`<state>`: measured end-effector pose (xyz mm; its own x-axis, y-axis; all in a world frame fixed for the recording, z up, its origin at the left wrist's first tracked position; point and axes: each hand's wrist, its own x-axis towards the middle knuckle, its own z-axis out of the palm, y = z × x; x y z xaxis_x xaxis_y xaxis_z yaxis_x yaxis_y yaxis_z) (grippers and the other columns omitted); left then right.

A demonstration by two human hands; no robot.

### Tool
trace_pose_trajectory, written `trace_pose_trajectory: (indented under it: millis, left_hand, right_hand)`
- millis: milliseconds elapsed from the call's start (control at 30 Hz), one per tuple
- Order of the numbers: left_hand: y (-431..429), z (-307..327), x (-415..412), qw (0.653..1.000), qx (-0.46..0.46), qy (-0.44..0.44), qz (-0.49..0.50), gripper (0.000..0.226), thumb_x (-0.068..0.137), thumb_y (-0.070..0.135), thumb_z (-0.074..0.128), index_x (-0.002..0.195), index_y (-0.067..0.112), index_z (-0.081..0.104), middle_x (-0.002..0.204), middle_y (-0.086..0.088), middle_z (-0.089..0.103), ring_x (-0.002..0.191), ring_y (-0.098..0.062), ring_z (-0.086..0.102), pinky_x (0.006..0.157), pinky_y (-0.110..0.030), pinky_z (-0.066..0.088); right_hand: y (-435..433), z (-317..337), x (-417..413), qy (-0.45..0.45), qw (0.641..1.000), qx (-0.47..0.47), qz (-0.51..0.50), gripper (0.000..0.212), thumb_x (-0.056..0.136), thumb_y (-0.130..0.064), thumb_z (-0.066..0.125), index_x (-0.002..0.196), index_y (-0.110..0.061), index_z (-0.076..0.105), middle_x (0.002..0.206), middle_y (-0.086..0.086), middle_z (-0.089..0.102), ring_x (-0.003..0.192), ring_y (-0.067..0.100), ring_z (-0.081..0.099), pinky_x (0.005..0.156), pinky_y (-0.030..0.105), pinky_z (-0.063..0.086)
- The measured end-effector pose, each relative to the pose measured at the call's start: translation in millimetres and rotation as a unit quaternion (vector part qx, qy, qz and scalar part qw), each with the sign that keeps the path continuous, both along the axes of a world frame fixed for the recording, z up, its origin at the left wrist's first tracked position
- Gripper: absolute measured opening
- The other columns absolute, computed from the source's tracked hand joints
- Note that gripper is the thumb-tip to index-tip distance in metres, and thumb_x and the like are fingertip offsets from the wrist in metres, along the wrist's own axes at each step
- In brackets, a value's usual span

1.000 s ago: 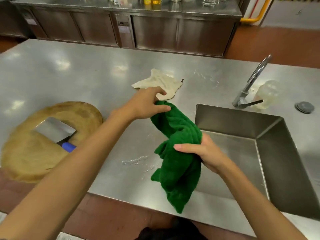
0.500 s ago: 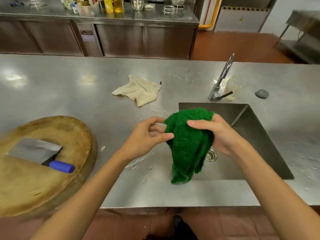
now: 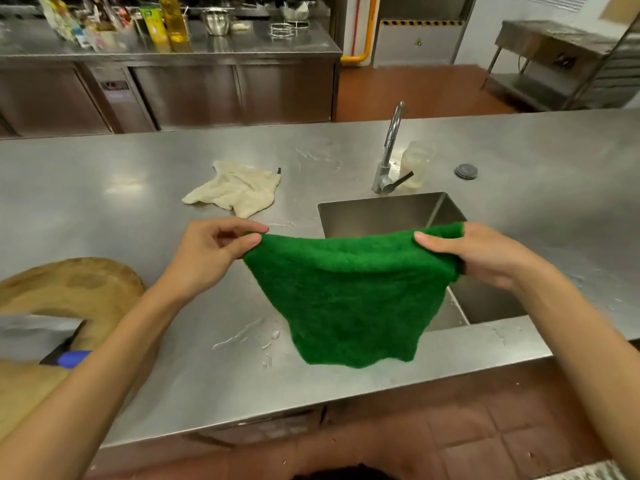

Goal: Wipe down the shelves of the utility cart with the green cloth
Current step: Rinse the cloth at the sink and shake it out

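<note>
The green cloth (image 3: 349, 296) hangs spread between both hands, above the front of the tabletop (image 3: 104, 188) and the near side of the sink (image 3: 381, 209). The left hand (image 3: 204, 258) pinches one top corner between thumb and forefinger. The right hand (image 3: 491, 258) has its fingers (image 3: 433, 242) curled round the other corner, bunching it. The cloth sags in the middle and its lower edge droops, so it looks soft, limp and light, with a thick pile that should grip well. It may be damp, since water drops (image 3: 242, 336) lie on the steel. The corners suit shaking it out; for wiping, folding it into a pad under a flat palm would likely serve better. Farther back lies a beige cloth (image 3: 239, 188). No utility cart is plainly in view.
</note>
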<state>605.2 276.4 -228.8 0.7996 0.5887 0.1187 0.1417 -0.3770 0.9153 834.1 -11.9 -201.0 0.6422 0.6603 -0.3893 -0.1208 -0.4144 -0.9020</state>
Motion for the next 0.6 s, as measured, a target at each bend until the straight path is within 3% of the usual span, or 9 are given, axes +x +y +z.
trace_pose_trajectory:
  millis: [67, 167, 333, 400, 500, 600]
  left_hand:
    - [-2, 5, -2, 1.000, -0.003, -0.002, 0.004, 0.019, 0.089, 0.008, 0.069, 0.098, 0.023, 0.077, 0.094, -0.019, 0.074, 0.085, -0.029, 0.071, 0.084, -0.042, 0.059]
    - [-9, 13, -1, 1.000, -0.006, 0.001, 0.000, 0.018, 0.090, 0.007, 0.067, 0.099, 0.020, 0.076, 0.098, -0.018, 0.073, 0.085, -0.023, 0.070, 0.076, -0.035, 0.062]
    - [-14, 24, 0, 1.000, 0.003, 0.008, 0.005, 0.019, 0.087, 0.007, 0.069, 0.105, 0.009, 0.074, 0.099, -0.021, 0.071, 0.083, -0.020, 0.070, 0.073, -0.028, 0.062]
    - [-12, 26, 0, 1.000, 0.017, 0.015, 0.018, 0.020, 0.085, 0.007, 0.071, 0.104, 0.007, 0.074, 0.099, -0.022, 0.071, 0.083, -0.020, 0.069, 0.069, -0.022, 0.061]
    - [-5, 35, 5, 0.998, 0.025, 0.027, 0.043, 0.021, 0.083, 0.006, 0.074, 0.104, 0.006, 0.074, 0.099, -0.022, 0.071, 0.076, -0.013, 0.069, 0.064, -0.014, 0.056]
    - [5, 50, 7, 0.997, 0.016, 0.017, 0.073, 0.017, 0.083, 0.005, 0.074, 0.098, 0.013, 0.073, 0.090, -0.019, 0.068, 0.063, -0.002, 0.067, 0.062, -0.012, 0.055]
  right_hand:
    - [-14, 4, 10, 0.002, 1.000, -0.018, 0.002, 0.040, 0.078, -0.028, 0.076, 0.109, -0.003, 0.071, 0.107, 0.011, 0.074, 0.100, 0.023, 0.071, 0.084, 0.033, 0.057]
    - [-29, 7, 20, 0.003, 0.998, -0.050, 0.025, 0.034, 0.079, -0.025, 0.075, 0.104, -0.002, 0.072, 0.101, 0.009, 0.076, 0.093, 0.019, 0.073, 0.065, 0.021, 0.057]
    - [-45, 4, 34, 0.006, 0.997, -0.061, 0.046, 0.023, 0.082, -0.026, 0.072, 0.089, -0.005, 0.073, 0.086, 0.008, 0.075, 0.075, 0.013, 0.071, 0.060, 0.018, 0.053]
    - [-43, 5, 38, 0.000, 0.997, -0.052, 0.049, 0.027, 0.083, -0.026, 0.069, 0.089, 0.000, 0.070, 0.091, 0.011, 0.073, 0.078, 0.014, 0.069, 0.068, 0.020, 0.054]
    - [-30, 11, 42, -0.036, 0.998, -0.032, 0.035, 0.046, 0.088, -0.026, 0.067, 0.111, 0.013, 0.061, 0.113, 0.026, 0.067, 0.097, 0.028, 0.062, 0.098, 0.043, 0.047]
    - [-13, 24, 45, -0.067, 0.998, 0.008, 0.018, 0.034, 0.095, -0.019, 0.059, 0.114, 0.009, 0.063, 0.116, 0.024, 0.067, 0.103, 0.030, 0.066, 0.094, 0.036, 0.051]
